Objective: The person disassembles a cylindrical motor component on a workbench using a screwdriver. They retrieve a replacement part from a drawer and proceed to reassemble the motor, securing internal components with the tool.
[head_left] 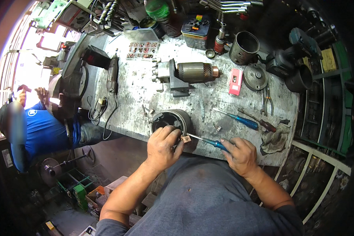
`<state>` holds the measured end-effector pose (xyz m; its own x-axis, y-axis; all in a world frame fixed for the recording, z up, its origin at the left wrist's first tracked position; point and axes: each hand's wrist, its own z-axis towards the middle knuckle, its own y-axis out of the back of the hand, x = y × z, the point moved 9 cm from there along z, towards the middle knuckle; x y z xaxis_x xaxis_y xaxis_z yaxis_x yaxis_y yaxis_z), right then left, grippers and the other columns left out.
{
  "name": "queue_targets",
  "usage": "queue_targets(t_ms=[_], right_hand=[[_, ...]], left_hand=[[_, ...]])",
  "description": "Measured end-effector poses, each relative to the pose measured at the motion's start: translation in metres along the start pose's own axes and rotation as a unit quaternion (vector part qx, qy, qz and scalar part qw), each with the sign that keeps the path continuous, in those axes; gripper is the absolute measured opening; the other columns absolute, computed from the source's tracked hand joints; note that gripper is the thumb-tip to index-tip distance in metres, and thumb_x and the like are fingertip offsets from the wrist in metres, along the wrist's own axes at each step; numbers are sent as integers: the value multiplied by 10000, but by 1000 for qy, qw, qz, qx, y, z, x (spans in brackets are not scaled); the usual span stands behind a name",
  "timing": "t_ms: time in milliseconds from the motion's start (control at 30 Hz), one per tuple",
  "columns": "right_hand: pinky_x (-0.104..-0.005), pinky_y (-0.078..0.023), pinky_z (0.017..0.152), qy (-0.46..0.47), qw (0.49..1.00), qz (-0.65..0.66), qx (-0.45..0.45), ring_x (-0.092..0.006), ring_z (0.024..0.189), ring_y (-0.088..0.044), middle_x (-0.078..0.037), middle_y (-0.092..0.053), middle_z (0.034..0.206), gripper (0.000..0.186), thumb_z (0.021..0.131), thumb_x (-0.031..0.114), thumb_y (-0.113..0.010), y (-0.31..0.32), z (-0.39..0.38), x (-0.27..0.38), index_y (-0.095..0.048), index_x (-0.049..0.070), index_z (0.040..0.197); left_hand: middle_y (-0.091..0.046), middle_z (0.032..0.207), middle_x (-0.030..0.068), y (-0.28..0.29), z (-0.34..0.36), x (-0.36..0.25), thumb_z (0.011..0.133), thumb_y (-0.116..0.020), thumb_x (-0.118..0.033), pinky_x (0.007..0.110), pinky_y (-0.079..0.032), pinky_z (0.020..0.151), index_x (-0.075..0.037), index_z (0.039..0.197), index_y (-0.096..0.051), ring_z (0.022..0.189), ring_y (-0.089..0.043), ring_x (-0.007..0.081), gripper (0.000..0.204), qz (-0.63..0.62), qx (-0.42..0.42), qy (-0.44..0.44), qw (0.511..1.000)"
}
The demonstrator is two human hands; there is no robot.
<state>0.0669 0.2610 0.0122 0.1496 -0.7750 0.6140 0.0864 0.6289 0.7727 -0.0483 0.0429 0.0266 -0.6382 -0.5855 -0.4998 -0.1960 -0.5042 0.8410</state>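
Note:
A short, dark metal motor housing (183,117) stands on the near edge of the workbench with its open end up. My left hand (164,146) grips its near rim, fingers curled over the edge and partly hiding the inside. A small copper-coloured block (186,139), which looks like a carbon brush, sits by my left thumb at the rim. From the right, my right hand (240,155) is closed around a screwdriver (214,143) with a blue handle. Its tip lies against or very near the rim, just above the block.
Behind the housing lies a motor armature (196,72) fitted in a metal bracket. Another blue screwdriver (244,121), pliers (268,103) and a rag (274,137) lie to the right. A corded tool (113,74) rests at left. Beyond the bench's left end is a person in blue (47,131).

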Motion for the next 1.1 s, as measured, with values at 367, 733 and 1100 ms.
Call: queue_targets(t_ms=[367, 733, 1100], right_hand=[[-454, -578, 880, -219, 887, 333, 234, -402, 955, -754, -238, -774, 1010, 385, 945, 212, -823, -40, 5, -39, -769, -37, 1233], [-432, -576, 743, -363, 795, 346, 341, -278, 826, -727, -139, -724, 951, 278, 906, 155, -874, -56, -3, -47, -704, 0, 1063], [-392, -565, 685, -256, 886, 264, 281, -171, 741, -689, -108, -716, 817, 356, 1025, 328, -787, -45, 16, -36, -739, -23, 1058]], left_hand=[[-663, 1001, 115, -1, -1, 3, 772, -864, -106, 431, -541, 708, -15, 1081, -738, 811, -641, 312, 346, -16, 13, -14, 1000], [-643, 999, 91, 0, -2, 4, 804, -850, -147, 411, -545, 697, -37, 1078, -743, 814, -641, 287, 315, -18, 13, -27, 999], [-640, 991, 84, -1, -2, 5, 787, -851, -141, 405, -547, 697, -41, 1065, -737, 815, -641, 279, 317, -19, 17, -34, 999]])
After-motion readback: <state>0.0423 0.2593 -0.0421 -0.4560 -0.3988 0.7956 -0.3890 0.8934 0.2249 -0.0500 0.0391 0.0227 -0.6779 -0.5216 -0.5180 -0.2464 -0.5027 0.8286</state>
